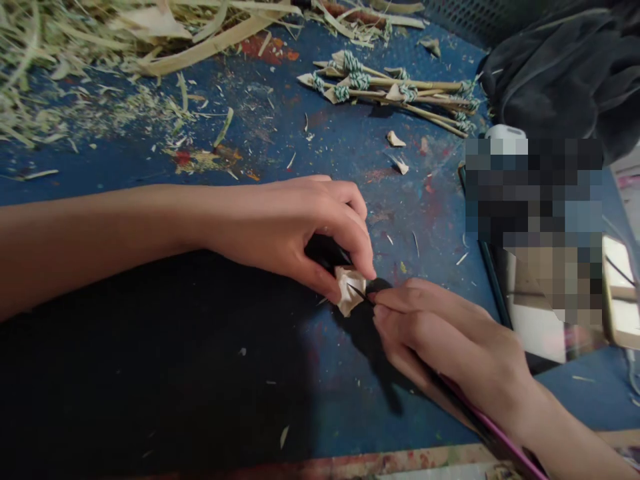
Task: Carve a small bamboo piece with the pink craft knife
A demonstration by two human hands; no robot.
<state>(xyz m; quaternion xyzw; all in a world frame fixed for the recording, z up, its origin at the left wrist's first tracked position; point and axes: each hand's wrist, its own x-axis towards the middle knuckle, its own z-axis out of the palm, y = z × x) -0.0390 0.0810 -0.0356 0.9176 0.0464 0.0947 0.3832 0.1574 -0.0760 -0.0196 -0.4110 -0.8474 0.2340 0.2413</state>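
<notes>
My left hand [325,230] pinches a small pale, rough-edged piece [351,301] between thumb and forefinger, against the blue tabletop [280,400]. Whether it is wood, bone or shell I cannot tell. My right hand [445,340] is closed like a pen grip round a long slim tool [493,430] with a dark pointed tip and a black and pink shaft. The tip lies over the face of the pale piece; its exact kind does not show. Beyond both hands lies a bundle of thin sticks [420,90] with pale pointed tips, bound with green and white thread.
Pale shavings [150,40] heap at the back left, with dust and slivers around. Two loose pale chips [396,139] lie beyond my hands. On the right are dark cloth [550,80], a white case [506,133], a blurred-out area and a phone-like object [623,293].
</notes>
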